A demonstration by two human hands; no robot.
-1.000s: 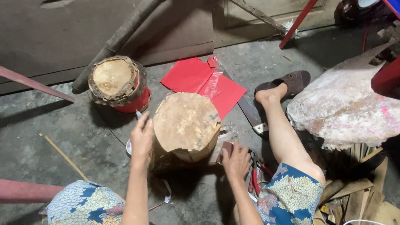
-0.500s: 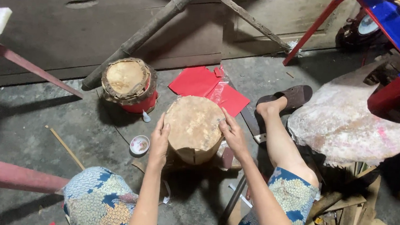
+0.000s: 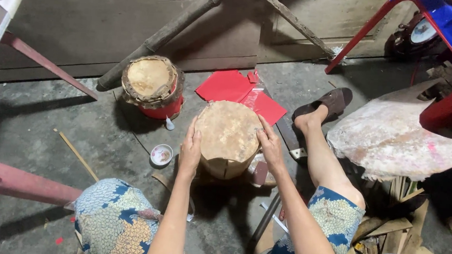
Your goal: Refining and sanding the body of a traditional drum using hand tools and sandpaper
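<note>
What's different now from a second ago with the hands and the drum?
The right hand came up off the floor beside the unfinished wooden drum and now presses the edge of its hide from the right. The left hand stayed on the left side. The red drum, red paper sheets and small bowl did not move.

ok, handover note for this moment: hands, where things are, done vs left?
Left hand: flat against the left side of the drum, pressing its hide cover.
Right hand: on the drum's right edge, fingers over the hide.
Drum stands upright on the floor between the knees.
Done: hide is draped over the top.
Left: no fastening visible on the hide.
Nearby: second drum, red paper, small bowl.
</note>
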